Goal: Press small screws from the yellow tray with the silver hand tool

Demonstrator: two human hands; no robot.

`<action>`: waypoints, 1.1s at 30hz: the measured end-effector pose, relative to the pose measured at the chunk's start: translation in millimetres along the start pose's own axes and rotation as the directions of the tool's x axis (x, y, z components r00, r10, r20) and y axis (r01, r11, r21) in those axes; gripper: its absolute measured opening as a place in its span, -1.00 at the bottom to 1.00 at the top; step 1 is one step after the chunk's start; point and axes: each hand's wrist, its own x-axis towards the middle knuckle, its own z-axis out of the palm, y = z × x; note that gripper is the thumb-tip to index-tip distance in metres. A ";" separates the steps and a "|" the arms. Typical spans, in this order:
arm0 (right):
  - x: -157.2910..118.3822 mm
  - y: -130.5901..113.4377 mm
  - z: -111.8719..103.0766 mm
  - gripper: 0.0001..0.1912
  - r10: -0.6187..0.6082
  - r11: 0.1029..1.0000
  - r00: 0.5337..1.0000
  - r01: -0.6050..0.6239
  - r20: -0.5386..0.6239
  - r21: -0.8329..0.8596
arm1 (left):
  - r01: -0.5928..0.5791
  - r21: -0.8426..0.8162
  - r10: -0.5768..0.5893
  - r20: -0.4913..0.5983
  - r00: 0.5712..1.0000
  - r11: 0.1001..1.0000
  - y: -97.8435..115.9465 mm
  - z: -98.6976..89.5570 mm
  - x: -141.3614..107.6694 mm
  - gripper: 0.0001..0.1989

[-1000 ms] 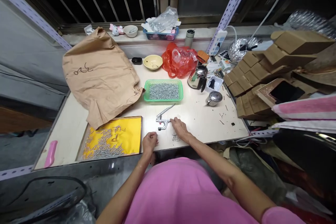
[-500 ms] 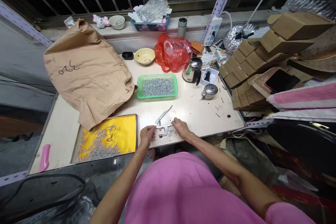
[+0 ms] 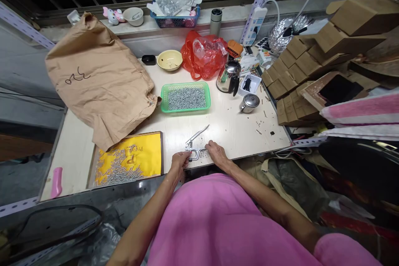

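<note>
Metal pliers with a C-shaped frame (image 3: 188, 147), like snap-fastener pliers, lie at the table's front edge, one long handle angled away to the upper right. My right hand (image 3: 217, 152) has its fingers closed round the end of the other handle. At the jaw end, the fingers of my left hand (image 3: 180, 163) are pinched together; what sits between them is too small to make out. A few small bits lie on the table by the lower handle. Beyond the pliers stands a green basket (image 3: 185, 110) full of small metal pins or screws.
Left of my hands lies a shallow tray with a yellow lining (image 3: 152, 149) and scattered metal pins, partly under a big brown paper bag (image 3: 102, 87). A steel kettle (image 3: 228, 77), a lidded metal cup (image 3: 250, 103) and stacked cardboard boxes (image 3: 346, 37) stand to the right.
My left hand has shifted slightly right and closer in at the jaw end of the pliers. My right hand stays at the handle. The view has tilted down a little.
</note>
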 end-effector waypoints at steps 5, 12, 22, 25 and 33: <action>-1.6 0.9 5.0 -0.67 -0.001 1.000 1.000 0.001 -0.020 0.008 | 0.001 0.032 0.000 -0.021 1.000 0.999 -4.4 -0.1 -5.1 -0.76; -0.6 1.8 6.3 -0.70 -0.002 1.000 1.000 0.001 -0.028 -0.008 | -0.022 0.182 0.034 -0.062 0.997 0.983 -7.0 0.5 -2.9 -0.76; -1.5 0.9 6.7 -0.66 0.007 1.000 1.000 -0.007 0.003 -0.016 | 0.028 0.382 -0.029 -0.002 1.000 0.924 5.1 0.7 2.1 -0.75; 2.1 3.0 1.3 -0.73 -0.012 1.000 1.000 0.012 -0.001 0.016 | 0.046 0.390 -0.054 0.010 0.998 0.920 6.2 0.6 1.2 -0.74; 46.7 12.8 -16.1 0.08 -0.275 0.960 0.961 0.272 -0.034 -0.069 | 0.074 0.303 -0.088 0.034 0.996 0.950 1.9 -1.2 5.0 -0.80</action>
